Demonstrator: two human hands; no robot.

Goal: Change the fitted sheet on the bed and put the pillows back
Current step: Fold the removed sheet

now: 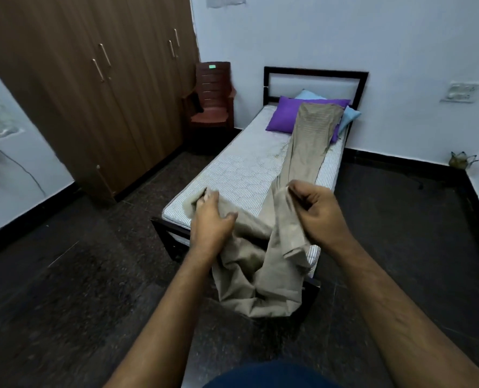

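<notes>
White walls and a dark speckled floor [64,275] surround the narrow bed [314,72] at whose foot we stand. Our left hand [211,219] grips a bunched edge of the beige sheet [260,275], and our right hand [315,208] pinches another fold of it, fingers curled. Between and below both hands the sheet hangs over the bed's foot; beyond the right hand it runs in a long strip up the striped mattress [232,175] onto the purple pillow [285,114], with a blue pillow [308,95] behind. Far beyond the left hand stand a brown chair [213,99] and wardrobe [92,93].
</notes>
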